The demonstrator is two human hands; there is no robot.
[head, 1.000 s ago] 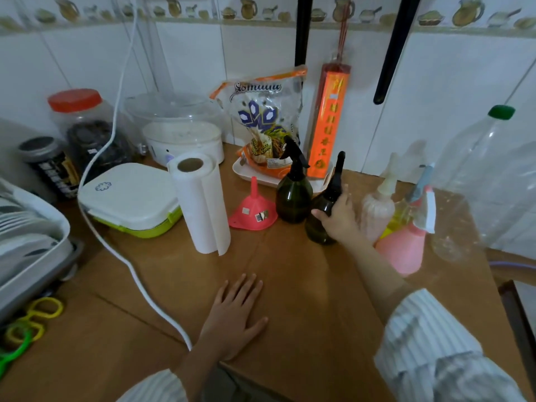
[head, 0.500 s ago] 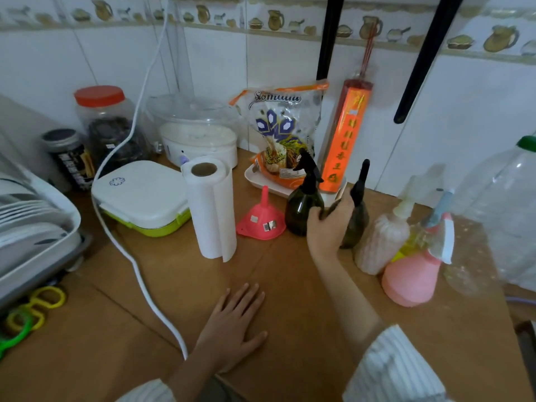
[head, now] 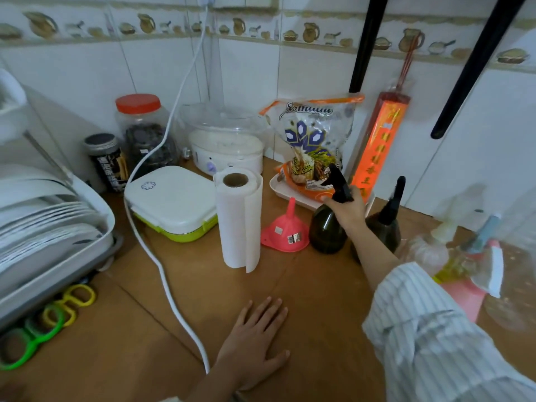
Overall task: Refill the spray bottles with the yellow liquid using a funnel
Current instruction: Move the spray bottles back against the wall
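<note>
Right hand [head: 345,208] grips the dark spray bottle [head: 326,227] (neck) — left hand [head: 255,340] flat.

Soft, even indoor light is filling the scene, leaving the white tiled wall [head: 319,74] bright and slightly washed out. Faint shadows are lying under the paper towel roll [head: 238,220] and near the left hand [head: 255,340] on the wooden counter [head: 139,323]. The wide lens is bending straight lines at the edges. The far middle is staying fairly sharp, while the clear bottles [head: 475,250] at the right are smearing into blur.
</note>
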